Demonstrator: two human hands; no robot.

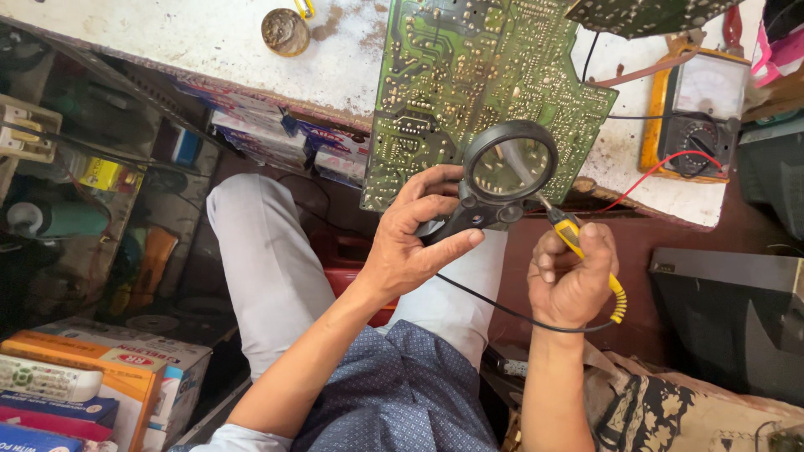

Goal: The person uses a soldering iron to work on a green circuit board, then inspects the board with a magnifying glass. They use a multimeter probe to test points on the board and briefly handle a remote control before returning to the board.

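I am viewing one white, stained workbench top [209,42]. One green printed circuit board [469,75] is leaning over its front edge, solder side up. One yellow-cased analogue multimeter [699,109] is lying to the right, red lead trailing. One round tin [285,31] is sitting at the bench's far side. My left hand [410,243] is reaching up, fingers clamped on the handle of one black round magnifying glass [509,167], which is covering the board's lower edge. My right hand [574,276] is curling closed around one yellow-handled probe [578,243], tip pointing under the lens.
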